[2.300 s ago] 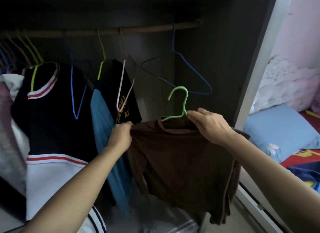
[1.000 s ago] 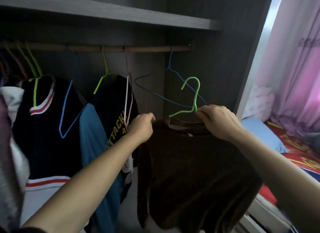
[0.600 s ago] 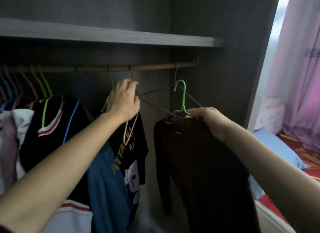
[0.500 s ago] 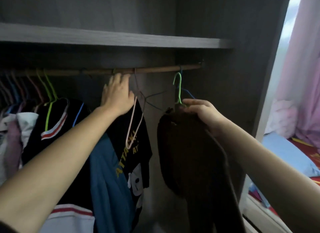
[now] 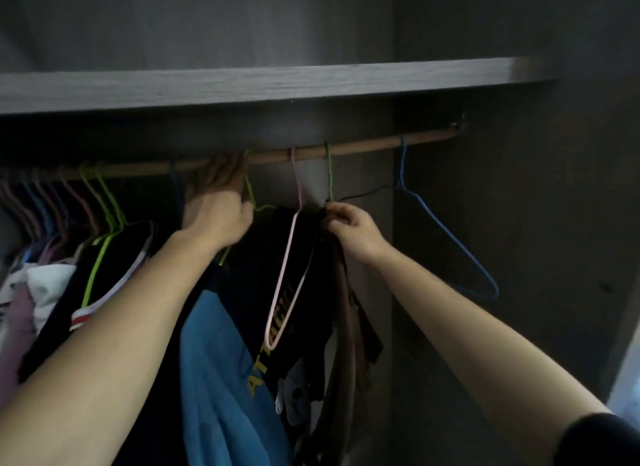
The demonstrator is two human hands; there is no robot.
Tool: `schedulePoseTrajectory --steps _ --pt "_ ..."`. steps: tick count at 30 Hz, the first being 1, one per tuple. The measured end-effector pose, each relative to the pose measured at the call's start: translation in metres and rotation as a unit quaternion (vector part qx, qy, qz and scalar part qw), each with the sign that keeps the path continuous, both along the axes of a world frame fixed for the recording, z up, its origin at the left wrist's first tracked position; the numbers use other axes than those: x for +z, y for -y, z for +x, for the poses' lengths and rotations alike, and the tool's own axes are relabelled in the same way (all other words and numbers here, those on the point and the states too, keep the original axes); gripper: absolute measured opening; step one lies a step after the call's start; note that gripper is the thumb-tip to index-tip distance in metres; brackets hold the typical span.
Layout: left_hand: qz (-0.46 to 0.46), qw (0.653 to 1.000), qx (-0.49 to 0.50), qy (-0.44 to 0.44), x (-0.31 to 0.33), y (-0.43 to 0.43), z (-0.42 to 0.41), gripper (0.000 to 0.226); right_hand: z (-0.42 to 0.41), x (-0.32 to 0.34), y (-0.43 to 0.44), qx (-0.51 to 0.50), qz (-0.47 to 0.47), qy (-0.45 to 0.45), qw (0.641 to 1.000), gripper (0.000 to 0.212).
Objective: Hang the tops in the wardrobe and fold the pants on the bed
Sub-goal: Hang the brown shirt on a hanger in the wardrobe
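The right hand is closed in a pinch, fingertips and thumb together at the base of the green hanger, where the collar of the brown top bunches up. Exactly how much cloth sits inside the pinch is too dark to tell.

From this hand the hanger's neck runs straight up, and its hook appears to sit over the rod. The brown top drops straight down from under the hand. It is turned edge-on, so its long axis is vertical and it shows as a narrow strip.

The pink hanger hangs just to the left of the hand. The blue hanger hangs empty, well off to its right.

The left hand is further left. Its fingers stretch up with the tips on the rod, beside another green hanger's neck, and they hold nothing that shows. It seems to press the hung clothes leftward.

The right hand is the nearer one to the top. The release probably depends on the hook being fully seated directly above it. If so, the hand only needs to open and draw back, and the top should settle between the pink and blue hangers.
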State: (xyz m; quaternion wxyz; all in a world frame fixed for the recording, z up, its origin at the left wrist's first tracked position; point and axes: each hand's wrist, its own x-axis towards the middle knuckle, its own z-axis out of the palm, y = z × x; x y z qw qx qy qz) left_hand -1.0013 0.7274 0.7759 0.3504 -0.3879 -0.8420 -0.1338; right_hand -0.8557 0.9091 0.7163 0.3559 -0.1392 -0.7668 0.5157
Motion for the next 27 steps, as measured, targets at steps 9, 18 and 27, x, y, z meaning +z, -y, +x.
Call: schedulePoseTrajectory --steps 9,18,27 --pt "0.049 0.986 -0.024 0.156 0.004 0.000 0.030 0.044 0.037 -0.039 0.019 -0.030 0.072 0.035 0.996 0.054" --pt "0.110 0.967 -0.212 0.089 -0.131 0.012 0.140 0.050 0.190 -0.149 0.067 -0.217 0.142 0.161 0.952 0.051" --pt "0.024 0.946 -0.285 0.150 -0.281 0.026 0.276 0.052 0.376 -0.263 0.106 -0.340 0.239 0.347 0.841 0.054"
